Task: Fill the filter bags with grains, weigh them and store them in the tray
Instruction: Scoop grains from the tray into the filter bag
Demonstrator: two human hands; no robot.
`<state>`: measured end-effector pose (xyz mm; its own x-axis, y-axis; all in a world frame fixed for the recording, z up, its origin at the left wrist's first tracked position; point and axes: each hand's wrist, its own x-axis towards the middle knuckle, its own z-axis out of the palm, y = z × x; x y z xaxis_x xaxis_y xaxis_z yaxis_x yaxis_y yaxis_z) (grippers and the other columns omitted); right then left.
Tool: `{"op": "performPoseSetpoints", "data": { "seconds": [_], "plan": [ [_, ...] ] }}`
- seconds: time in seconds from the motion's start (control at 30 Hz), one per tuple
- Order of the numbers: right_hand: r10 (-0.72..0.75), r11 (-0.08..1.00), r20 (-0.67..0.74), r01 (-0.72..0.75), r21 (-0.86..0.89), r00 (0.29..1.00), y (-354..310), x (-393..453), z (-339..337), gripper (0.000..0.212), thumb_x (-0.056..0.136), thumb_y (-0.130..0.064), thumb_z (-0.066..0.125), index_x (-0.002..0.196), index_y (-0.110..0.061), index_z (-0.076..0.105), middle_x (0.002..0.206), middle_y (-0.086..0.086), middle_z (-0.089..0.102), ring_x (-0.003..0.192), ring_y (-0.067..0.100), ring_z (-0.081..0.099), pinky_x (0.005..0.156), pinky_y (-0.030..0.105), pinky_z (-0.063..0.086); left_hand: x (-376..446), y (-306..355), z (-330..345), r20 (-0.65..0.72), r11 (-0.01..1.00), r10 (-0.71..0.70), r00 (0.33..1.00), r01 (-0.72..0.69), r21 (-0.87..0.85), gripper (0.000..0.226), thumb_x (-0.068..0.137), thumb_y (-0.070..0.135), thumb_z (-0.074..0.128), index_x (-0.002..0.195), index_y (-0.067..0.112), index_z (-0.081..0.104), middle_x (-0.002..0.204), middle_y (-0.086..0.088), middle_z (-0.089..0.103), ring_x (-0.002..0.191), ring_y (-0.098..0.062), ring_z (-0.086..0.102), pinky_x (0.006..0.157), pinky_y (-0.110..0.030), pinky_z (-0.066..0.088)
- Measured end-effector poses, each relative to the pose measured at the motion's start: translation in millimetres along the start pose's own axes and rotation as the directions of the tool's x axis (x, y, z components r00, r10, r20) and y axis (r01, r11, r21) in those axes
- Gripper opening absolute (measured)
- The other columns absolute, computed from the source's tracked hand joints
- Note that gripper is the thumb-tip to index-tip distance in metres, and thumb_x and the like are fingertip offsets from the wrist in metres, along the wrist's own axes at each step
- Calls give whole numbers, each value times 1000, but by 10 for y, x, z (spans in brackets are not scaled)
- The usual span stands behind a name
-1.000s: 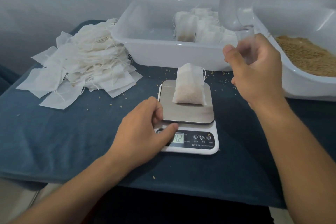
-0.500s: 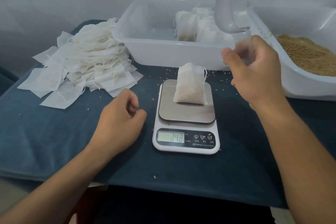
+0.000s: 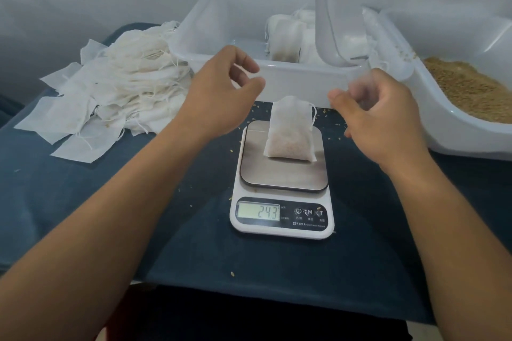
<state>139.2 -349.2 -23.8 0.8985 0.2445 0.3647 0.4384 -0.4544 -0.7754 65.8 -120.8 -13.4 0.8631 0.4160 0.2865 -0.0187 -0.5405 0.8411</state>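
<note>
A filled filter bag (image 3: 289,134) stands upright on the steel plate of the digital scale (image 3: 282,202), whose display reads 24.3. My left hand (image 3: 221,88) hovers open to the upper left of the bag, fingers apart, not touching it. To the bag's right, my right hand (image 3: 379,119) is curled around the blurred handle of a clear plastic scoop (image 3: 332,36) that points up over the storage tray. The white tray (image 3: 210,36) behind the scale holds several filled bags (image 3: 285,39).
A heap of flat filter bags (image 3: 116,86) lies at the left on the dark blue cloth (image 3: 83,216). A white tub of brown grain (image 3: 468,88) stands at the right. Loose grains are scattered around the scale.
My left hand left the scale's front and rose up and right toward the bag, opening. My right hand dropped lower and nearer the bag. The reading went from 24.2 to 24.3.
</note>
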Motion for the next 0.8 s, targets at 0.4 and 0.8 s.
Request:
{"op": "performPoseSetpoints", "data": {
  "seconds": [0.4,0.8],
  "plan": [
    [-35,999,-72,34,-11,997,30,26,43,26,89,-51,66,76,-35,50,77,-28,64,48,7,64,56,26,48,5,-498,-2,-100,998,-63,993,61,-29,7,92,28,66,98,30,63,66,12,53,54,2,50,60,-20,43],
    [-47,998,-49,50,49,998,43,15,72,12,90,-47,66,83,-42,58,89,-26,69,51,9,65,52,27,51,28,-551,33,-55,996,-73,996,70,-61,8,90,29,67,92,34,62,56,22,54,53,3,53,54,-12,41]
  ]
}}
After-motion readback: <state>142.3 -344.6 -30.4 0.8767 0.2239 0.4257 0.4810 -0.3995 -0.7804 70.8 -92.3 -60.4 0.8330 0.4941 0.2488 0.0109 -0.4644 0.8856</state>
